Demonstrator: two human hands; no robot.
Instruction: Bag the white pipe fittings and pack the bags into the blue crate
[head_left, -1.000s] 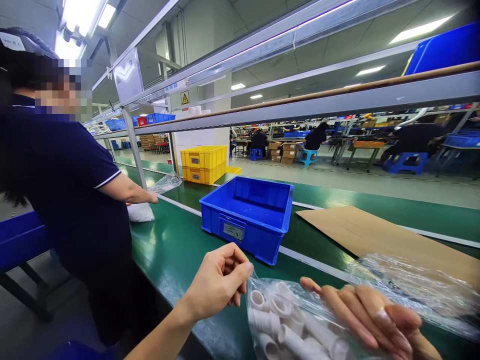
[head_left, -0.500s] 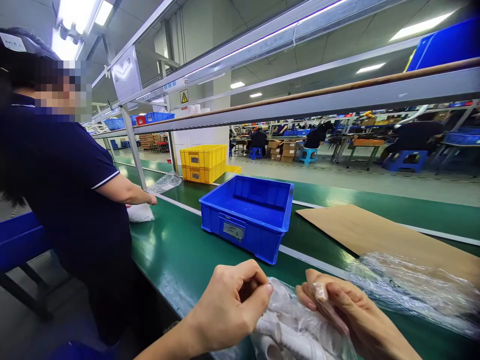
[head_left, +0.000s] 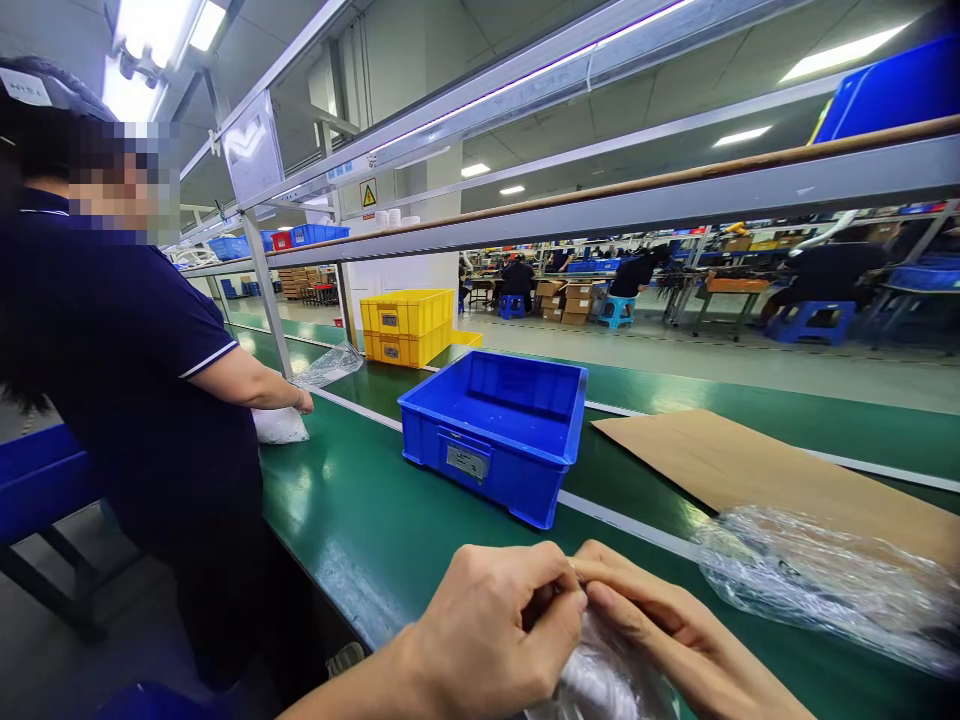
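- Step in hand, as judged: both hands work the top of a clear plastic bag (head_left: 600,685) at the near edge of the green bench (head_left: 360,520), bottom centre of view
- Left hand (head_left: 495,640): curled tight, thumb and forefinger pinching the film
- Right hand (head_left: 675,640): fingers long and close together, tips meeting the left's at the same pinch; 2 hands, 1 grip point
- Bag: thin, glossy, wrinkled film; a whitish mass shows through, shapes not legible
- Next move, as judged: film this slick calls for a firm, even pinch from both sides and support under the load
- Blue bin (head_left: 499,430): rigid moulded plastic, rectangular, thick rim, label on the front wall; stands beyond the hands, apart from them
- Cardboard sheet (head_left: 750,470): flat, matt brown, right of the bin; crumpled clear film (head_left: 817,580) lies over its near edge
- Co-worker's hand (head_left: 300,400), far left, sits just above a white filled bag (head_left: 279,425)
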